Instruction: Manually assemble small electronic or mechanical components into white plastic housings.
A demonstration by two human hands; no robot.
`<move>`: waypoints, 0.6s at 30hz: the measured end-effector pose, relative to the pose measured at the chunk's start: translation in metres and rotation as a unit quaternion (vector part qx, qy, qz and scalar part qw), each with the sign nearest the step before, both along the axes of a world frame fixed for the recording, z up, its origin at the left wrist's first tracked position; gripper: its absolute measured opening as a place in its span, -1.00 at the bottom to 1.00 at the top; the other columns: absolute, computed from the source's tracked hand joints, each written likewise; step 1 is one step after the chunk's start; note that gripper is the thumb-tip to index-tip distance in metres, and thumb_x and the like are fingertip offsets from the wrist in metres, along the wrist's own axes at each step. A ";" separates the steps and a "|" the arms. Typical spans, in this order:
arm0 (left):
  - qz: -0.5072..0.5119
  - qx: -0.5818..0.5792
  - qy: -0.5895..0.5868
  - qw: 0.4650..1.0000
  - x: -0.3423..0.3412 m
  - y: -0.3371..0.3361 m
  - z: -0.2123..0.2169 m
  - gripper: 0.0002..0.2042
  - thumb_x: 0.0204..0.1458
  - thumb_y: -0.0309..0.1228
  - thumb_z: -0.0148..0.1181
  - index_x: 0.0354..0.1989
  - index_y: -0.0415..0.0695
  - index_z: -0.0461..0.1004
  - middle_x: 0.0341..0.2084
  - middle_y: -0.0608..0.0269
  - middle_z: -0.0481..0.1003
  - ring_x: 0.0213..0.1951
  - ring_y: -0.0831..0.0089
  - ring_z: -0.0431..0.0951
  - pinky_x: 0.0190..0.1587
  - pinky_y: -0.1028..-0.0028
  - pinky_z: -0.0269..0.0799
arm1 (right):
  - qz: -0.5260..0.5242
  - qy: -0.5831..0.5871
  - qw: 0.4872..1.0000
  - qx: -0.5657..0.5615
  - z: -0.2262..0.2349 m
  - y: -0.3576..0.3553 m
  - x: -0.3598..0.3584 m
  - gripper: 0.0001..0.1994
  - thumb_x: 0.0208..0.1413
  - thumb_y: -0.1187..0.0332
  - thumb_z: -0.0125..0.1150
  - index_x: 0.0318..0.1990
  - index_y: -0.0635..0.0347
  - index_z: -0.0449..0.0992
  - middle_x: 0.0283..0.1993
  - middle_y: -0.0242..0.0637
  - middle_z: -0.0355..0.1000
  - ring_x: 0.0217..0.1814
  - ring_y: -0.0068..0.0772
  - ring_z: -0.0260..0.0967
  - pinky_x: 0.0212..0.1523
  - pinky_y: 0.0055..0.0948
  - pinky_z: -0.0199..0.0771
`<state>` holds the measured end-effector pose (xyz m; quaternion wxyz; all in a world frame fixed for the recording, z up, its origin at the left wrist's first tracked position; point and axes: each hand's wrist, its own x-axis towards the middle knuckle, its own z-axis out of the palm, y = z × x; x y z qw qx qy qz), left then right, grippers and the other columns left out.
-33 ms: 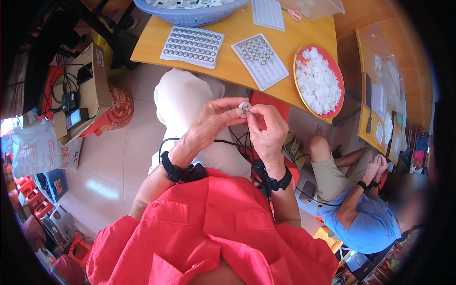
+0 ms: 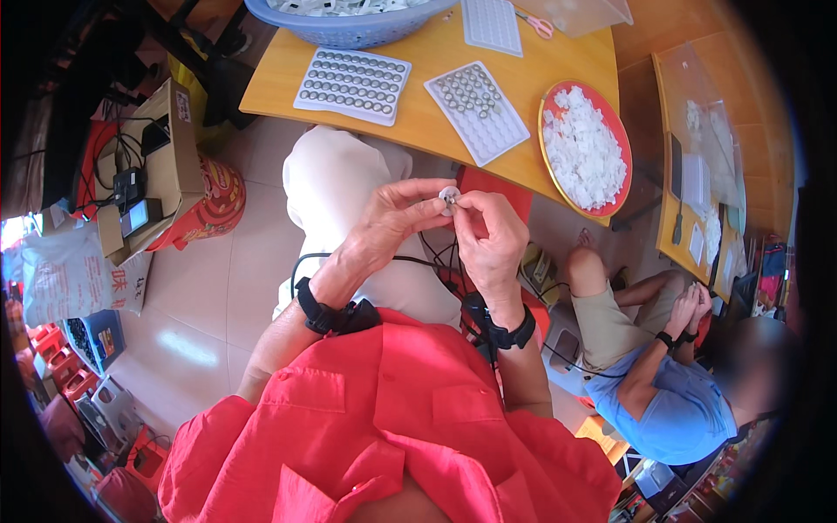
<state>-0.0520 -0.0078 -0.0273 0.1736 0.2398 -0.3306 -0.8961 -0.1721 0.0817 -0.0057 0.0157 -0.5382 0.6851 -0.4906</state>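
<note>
White disc [image 2: 449, 197] pinched between left hand [image 2: 394, 220], right hand [image 2: 490, 237], below table edge [image 2: 418, 139].

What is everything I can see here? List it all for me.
small round piece: 1, white, pinched between both hands
trays of round silver cells: 2 full or part-filled, white, on the table
wooden table: 1, yellow-orange, top
red plate: 1, heaped with white bits, table's right end
blue basket: 1, table's far edge
scissors: 1, pink handles, top
cardboard box: 1, brown, left floor
co-worker: 1, blue shirt, seated lower right
left hand: 1, black wristband
right hand: 1, black wristband
</note>
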 end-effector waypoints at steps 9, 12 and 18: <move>0.016 -0.029 -0.022 0.999 -0.002 0.002 0.002 -0.75 0.06 -0.50 0.09 -0.07 -0.27 0.42 -0.24 0.22 0.47 -0.17 0.50 0.47 -0.04 0.46 0.44 | 0.028 0.020 0.999 0.013 0.003 -0.003 -0.004 -0.82 -0.22 0.70 0.16 -0.43 0.26 0.38 -0.50 -0.25 0.38 -0.50 -0.25 0.35 -0.51 -0.39 0.35; 0.013 -0.035 -0.030 0.999 -0.002 0.002 0.001 -0.75 0.06 -0.50 0.09 -0.08 -0.27 0.42 -0.24 0.21 0.47 -0.18 0.49 0.48 -0.04 0.45 0.45 | 0.036 0.000 0.999 0.026 0.002 -0.002 -0.006 -0.82 -0.22 0.70 0.15 -0.42 0.25 0.39 -0.49 -0.24 0.38 -0.49 -0.25 0.35 -0.50 -0.41 0.36; 0.007 -0.049 -0.027 0.998 -0.002 0.001 -0.002 -0.75 0.05 -0.50 0.09 -0.08 -0.30 0.41 -0.21 0.17 0.47 -0.16 0.46 0.48 -0.04 0.42 0.45 | 0.050 -0.212 0.969 0.116 0.011 -0.002 -0.009 -0.82 -0.21 0.71 0.14 -0.42 0.27 0.38 -0.49 -0.22 0.37 -0.49 -0.28 0.37 -0.49 -0.46 0.37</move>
